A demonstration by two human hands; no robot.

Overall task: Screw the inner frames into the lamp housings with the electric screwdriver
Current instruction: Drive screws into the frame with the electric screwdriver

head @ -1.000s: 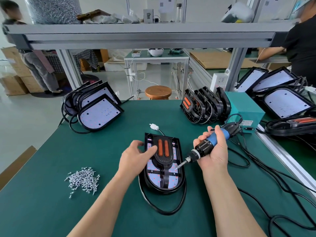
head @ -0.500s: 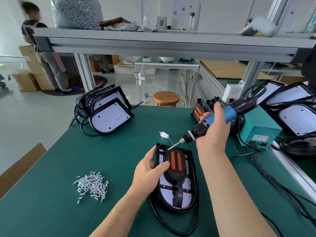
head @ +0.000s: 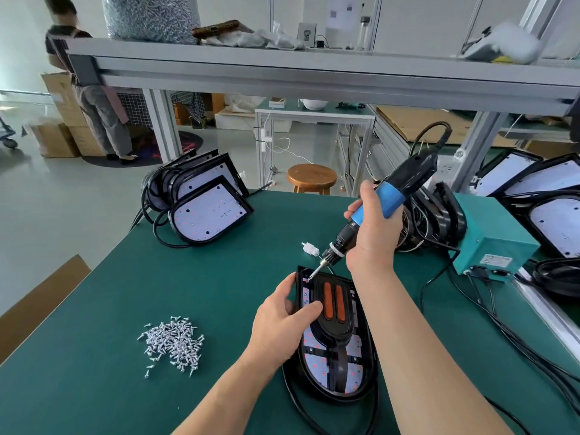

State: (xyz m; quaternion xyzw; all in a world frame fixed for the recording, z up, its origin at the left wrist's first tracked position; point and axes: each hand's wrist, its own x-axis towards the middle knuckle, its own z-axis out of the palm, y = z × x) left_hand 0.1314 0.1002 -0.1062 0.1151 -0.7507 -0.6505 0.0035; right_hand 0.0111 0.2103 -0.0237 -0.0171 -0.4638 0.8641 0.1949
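Observation:
A black lamp housing [head: 361, 381] lies flat on the green table, its white LED board showing. A black inner frame [head: 333, 318] with two orange strips sits inside it. My left hand [head: 279, 321] grips the housing's left rim, thumb across the frame. My right hand [head: 373, 233] holds the blue and black electric screwdriver [head: 386, 202] tilted, with its bit tip down at the housing's far left corner. A pile of silver screws [head: 172, 340] lies to the left.
Stacked housings [head: 207, 202] stand at the back left, and black frames [head: 439, 215] lean beside a teal power box [head: 492, 246] on the right. Cables [head: 502, 328] trail across the right side. More lamps [head: 555, 221] lie far right. A person [head: 94, 105] stands beyond the table.
The screwdriver rose from the housing's right side, swung over, and its tip came down at the far left corner. My left hand stayed on the left rim.

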